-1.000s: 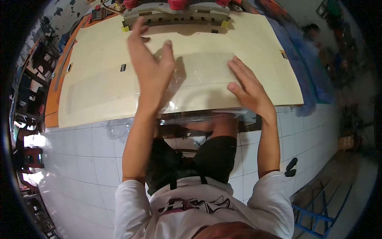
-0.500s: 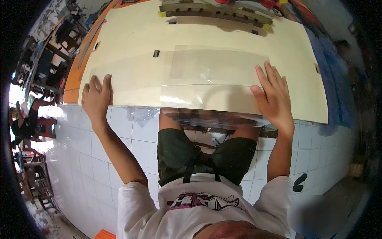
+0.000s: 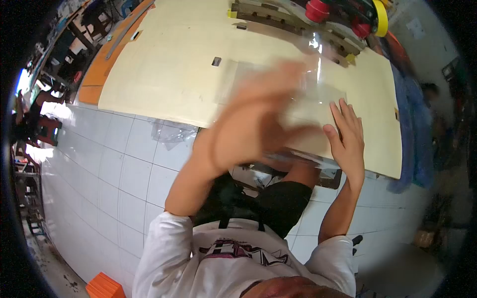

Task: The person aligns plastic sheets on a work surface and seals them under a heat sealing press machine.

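Note:
A cream-coloured board (image 3: 164, 74) forms the work surface, with a clear plastic sheet (image 3: 325, 87) on its right half. Bright glints run up the film near the machine. My left hand (image 3: 253, 119) is raised in front of the board's middle, smeared by motion; its thumb and fingers look apart, but whether it grips the film cannot be made out. My right hand (image 3: 348, 136) rests flat near the board's front right edge, fingers stretched out, touching the film area. Part of the sheet is hidden behind my left hand.
A long metal bar with holes (image 3: 271, 17) and yellow ends lies at the back, beside a machine with red knobs (image 3: 317, 10). A crumpled clear bag (image 3: 174, 133) hangs at the front edge. Blue plastic (image 3: 416, 134) drapes the right side. An orange object (image 3: 105, 286) stands on the floor.
My left hand has lifted from the board's left side and swept right, across the middle. Film that lay on the left no longer shows there. My right hand stays flat; the view has shifted.

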Action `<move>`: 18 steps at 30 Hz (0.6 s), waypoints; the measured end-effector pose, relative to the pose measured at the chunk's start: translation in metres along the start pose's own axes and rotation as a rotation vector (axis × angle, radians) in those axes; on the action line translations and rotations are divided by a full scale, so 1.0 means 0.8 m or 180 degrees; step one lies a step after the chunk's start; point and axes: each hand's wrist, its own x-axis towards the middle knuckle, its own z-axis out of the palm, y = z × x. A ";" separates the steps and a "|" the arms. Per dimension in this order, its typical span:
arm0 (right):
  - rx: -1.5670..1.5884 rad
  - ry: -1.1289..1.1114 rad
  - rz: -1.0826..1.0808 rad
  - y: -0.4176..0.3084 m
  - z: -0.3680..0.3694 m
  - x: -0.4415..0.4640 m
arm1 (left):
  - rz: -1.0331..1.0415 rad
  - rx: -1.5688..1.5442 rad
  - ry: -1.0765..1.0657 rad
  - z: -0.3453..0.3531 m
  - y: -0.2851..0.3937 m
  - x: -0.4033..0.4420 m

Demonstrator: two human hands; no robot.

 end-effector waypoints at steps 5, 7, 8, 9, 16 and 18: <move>0.1198 0.0030 0.0242 0.013 -0.002 -0.003 | 0.0267 0.1200 0.0141 0.098 0.002 -0.027; 0.1923 0.0243 0.0356 0.017 0.003 -0.004 | -0.0190 0.1560 -0.0353 0.115 -0.010 -0.038; 0.2649 0.0440 0.0445 0.019 0.004 -0.002 | -0.0186 0.1540 -0.0363 0.121 -0.014 -0.042; 0.2630 0.0450 0.0470 0.021 -0.004 0.002 | -0.0154 0.1552 -0.0326 0.121 -0.013 -0.041; 0.3939 -0.0280 0.1517 0.091 -0.032 0.097 | 0.0177 0.1442 -0.0527 0.132 -0.004 -0.033; 0.2783 -0.1897 0.1043 0.089 -0.054 0.128 | 0.0299 0.1285 -0.0551 0.143 -0.003 -0.028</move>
